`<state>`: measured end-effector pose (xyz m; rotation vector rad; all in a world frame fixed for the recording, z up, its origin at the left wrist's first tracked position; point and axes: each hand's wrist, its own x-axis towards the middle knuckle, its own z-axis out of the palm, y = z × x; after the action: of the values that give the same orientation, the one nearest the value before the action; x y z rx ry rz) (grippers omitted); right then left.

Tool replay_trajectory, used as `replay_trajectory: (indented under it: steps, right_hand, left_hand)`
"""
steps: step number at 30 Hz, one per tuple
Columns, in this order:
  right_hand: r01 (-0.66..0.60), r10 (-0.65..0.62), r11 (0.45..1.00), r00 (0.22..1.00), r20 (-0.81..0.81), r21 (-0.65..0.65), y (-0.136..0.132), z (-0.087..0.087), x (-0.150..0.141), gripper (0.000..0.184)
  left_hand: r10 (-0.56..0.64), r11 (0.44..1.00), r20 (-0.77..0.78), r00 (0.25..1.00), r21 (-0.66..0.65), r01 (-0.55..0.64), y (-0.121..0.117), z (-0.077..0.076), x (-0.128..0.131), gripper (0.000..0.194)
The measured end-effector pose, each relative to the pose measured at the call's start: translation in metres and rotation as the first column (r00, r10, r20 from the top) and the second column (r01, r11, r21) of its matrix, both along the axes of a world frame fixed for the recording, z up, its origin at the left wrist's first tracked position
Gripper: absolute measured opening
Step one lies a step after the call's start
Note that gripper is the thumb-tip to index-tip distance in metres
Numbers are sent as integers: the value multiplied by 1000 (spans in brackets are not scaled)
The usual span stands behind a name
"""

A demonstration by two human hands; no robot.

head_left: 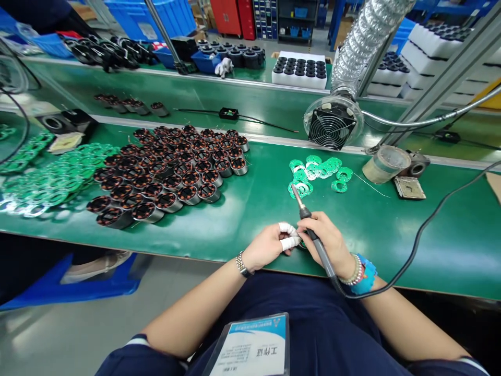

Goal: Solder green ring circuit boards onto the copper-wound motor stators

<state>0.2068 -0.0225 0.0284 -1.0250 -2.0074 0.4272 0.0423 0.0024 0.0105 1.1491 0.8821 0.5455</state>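
My right hand is closed round a soldering iron, whose tip points up and away toward a small heap of green ring-shaped circuit boards. My left hand, with white tape on two fingers, pinches a small part against the right hand's fingers at the near edge of the green table. The part is mostly hidden; a bit of green shows. The iron's black cable runs off to the right.
A large cluster of copper-wound stators lies left of centre, with more green boards at far left. A fume fan with silver duct, a tape roll and a sponge tray stand at right.
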Motion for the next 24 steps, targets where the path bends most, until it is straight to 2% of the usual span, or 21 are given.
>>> replay_trajectory:
  steps: [6,11,17,24]
  right_hand:
    - [23,-22,1000,999,45,-4,-8,-5,3,25]
    - [153,-155,987,986,-59,-38,-25,9,20,17]
    - [76,-85,992,992,-88,-102,-45,22,41,30]
    - [54,-81,975,990,-114,-217,-47,26,41,18]
  left_hand:
    - [101,992,52,993,70,-105,-5,-6,0,24]
    - [110,992,35,993,57,-112,-8,-8,1,22]
    - [91,985,-16,996,148,-88,-8,-15,-1,15]
    - [89,976,-48,995,203,-78,-8,-16,-3,14]
